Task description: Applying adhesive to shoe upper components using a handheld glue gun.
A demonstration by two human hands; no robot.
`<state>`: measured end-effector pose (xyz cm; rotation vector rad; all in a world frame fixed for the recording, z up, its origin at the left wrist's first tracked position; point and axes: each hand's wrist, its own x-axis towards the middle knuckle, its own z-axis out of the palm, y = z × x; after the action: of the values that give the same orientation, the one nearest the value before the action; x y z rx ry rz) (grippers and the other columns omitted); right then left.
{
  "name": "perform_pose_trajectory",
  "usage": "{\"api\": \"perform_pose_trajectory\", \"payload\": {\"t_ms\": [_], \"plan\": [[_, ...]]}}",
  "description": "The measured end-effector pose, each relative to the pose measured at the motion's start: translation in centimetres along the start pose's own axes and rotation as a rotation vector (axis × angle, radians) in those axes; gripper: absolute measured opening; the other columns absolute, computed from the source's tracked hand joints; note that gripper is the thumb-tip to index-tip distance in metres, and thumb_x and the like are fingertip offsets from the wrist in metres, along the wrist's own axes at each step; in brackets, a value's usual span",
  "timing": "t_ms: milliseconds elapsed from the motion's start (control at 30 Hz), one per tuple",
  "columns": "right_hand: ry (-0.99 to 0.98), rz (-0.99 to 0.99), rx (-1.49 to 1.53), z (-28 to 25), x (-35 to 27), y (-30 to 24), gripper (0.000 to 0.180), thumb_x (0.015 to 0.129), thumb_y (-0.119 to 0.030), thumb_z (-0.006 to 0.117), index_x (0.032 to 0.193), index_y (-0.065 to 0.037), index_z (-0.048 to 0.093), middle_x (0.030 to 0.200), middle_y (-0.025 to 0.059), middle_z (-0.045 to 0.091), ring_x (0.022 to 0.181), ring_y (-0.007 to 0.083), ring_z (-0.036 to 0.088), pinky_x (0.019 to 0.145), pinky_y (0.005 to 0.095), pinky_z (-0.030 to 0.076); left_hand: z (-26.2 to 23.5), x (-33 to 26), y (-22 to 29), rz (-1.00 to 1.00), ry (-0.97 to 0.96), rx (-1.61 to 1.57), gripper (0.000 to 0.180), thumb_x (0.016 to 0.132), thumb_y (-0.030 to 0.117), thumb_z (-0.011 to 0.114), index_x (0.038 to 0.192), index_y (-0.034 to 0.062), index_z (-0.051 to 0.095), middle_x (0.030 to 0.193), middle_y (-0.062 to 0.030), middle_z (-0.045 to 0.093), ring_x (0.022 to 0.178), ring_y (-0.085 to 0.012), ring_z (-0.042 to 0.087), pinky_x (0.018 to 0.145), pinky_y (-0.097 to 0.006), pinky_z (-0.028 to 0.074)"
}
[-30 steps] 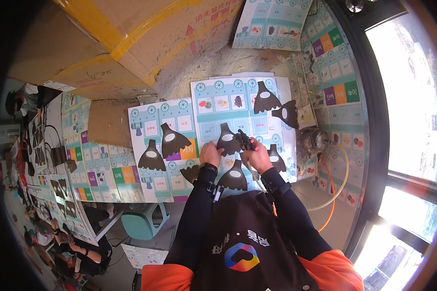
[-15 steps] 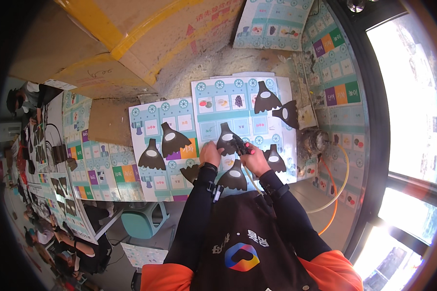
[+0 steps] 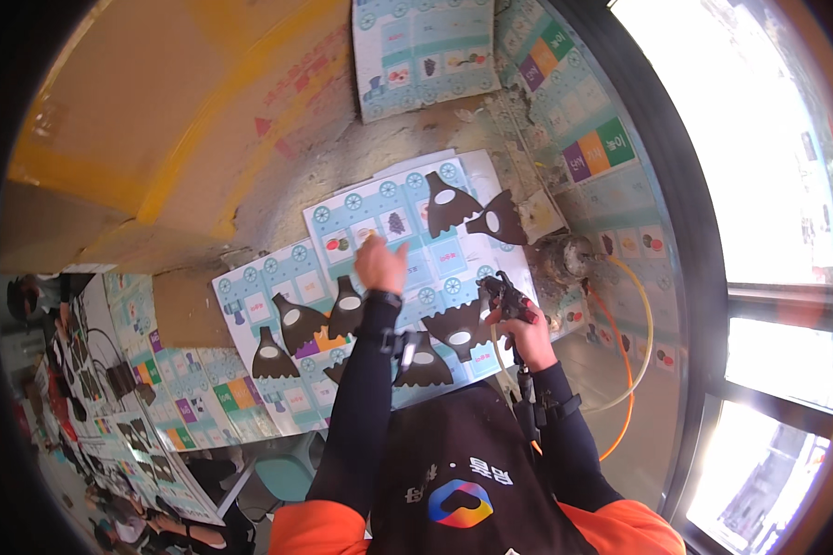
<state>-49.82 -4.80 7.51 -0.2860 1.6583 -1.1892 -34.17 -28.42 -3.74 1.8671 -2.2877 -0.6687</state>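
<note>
My left hand (image 3: pixel 381 266) is raised over the blue-and-white printed board (image 3: pixel 356 208), near its fruit pictures. Its thumb stands apart from the fingers, and nothing shows in it. My right hand (image 3: pixel 525 335) is closed around a black pistol-shaped tool (image 3: pixel 502 294) with a thin pale tube running down from it. Beside the tool lies a black flared cutout (image 3: pixel 455 326) with a scalloped edge and a white oval. Another such cutout (image 3: pixel 346 310) lies below my left hand, partly hidden by the forearm. Two more cutouts (image 3: pixel 451 203) overlap at the board's far right.
Further cutouts (image 3: pixel 298 324) lie on the left board. A large taped cardboard box (image 3: pixel 185 120) stands at the far left. Right of the boards sits a dirty round metal part (image 3: pixel 565 259), with a yellow hose (image 3: pixel 651 324) and an orange hose (image 3: pixel 635 370) nearby. A teal stool (image 3: pixel 292 472) stands below.
My left hand has left the middle cutout and moved up over the board; that cutout now lies farther left. My right hand has drawn the tool rightward. The whole view has turned and shifted.
</note>
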Motion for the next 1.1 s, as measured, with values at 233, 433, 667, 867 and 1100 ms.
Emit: {"api": "perform_pose_trajectory", "payload": {"t_ms": [233, 433, 667, 867, 1100], "plan": [[0.07, 0.008, 0.021, -3.2, -3.1, 2.5, 0.041, 0.074, 0.001, 0.055, 0.114, -0.001, 0.062, 0.092, 0.0068, 0.072, 0.073, 0.0112, 0.062, 0.051, 0.0236, 0.047, 10.5, 3.9, 9.3, -0.072, 0.174, 0.197, 0.05, 0.078, 0.036, 0.082, 0.107, 0.002, 0.058, 0.115, -0.016, 0.063, 0.105, -0.0338, 0.063, 0.086, -0.047, 0.051], [0.048, 0.027, 0.042, -3.1, -2.3, 1.9, 0.04, 0.074, 0.0, 0.055, 0.113, -0.001, 0.061, 0.091, 0.0074, 0.072, 0.069, 0.0113, 0.061, 0.049, 0.0242, 0.048, 8.6, 4.6, 4.1, 0.06, -0.101, -0.058, 0.036, 0.094, 0.031, 0.064, 0.091, -0.0044, 0.07, 0.095, -0.0285, 0.069, 0.103, -0.0459, 0.061, 0.089, -0.051, 0.049], [-0.132, 0.011, -0.021, 1.0, 2.4, 0.0, 0.035, 0.075, -0.003, 0.057, 0.11, -0.003, 0.063, 0.086, 0.0058, 0.069, 0.071, 0.0131, 0.061, 0.054, 0.0273, 0.048, 3.2, -4.8, -5.1, 0.013, -0.14, 0.117, 0.034, 0.091, 0.036, 0.066, 0.09, 0.0016, 0.07, 0.092, -0.0224, 0.067, 0.096, -0.0416, 0.063, 0.082, -0.054, 0.05], [-0.215, 0.058, -0.257, 6.7, 6.4, 0.3, 0.03, 0.074, -0.004, 0.06, 0.104, -0.001, 0.064, 0.089, 0.0087, 0.07, 0.076, 0.017, 0.064, 0.068, 0.0309, 0.052, 2.4, -8.8, -5.7, 0.009, -0.142, 0.203, 0.033, 0.087, 0.041, 0.07, 0.085, 0.0078, 0.073, 0.093, -0.0141, 0.068, 0.098, -0.0337, 0.063, 0.081, -0.048, 0.049], [-0.19, 0.011, -0.318, 9.5, 8.6, 2.3, 0.026, 0.075, -0.005, 0.06, 0.099, 0.001, 0.063, 0.076, 0.0112, 0.065, 0.07, 0.0202, 0.064, 0.066, 0.0331, 0.05, 4.0, -9.4, -6.4, -0.046, -0.05, 0.127, 0.028, 0.085, 0.037, 0.072, 0.082, 0.0091, 0.075, 0.094, -0.0119, 0.066, 0.099, -0.0327, 0.061, 0.083, -0.047, 0.046]]}}
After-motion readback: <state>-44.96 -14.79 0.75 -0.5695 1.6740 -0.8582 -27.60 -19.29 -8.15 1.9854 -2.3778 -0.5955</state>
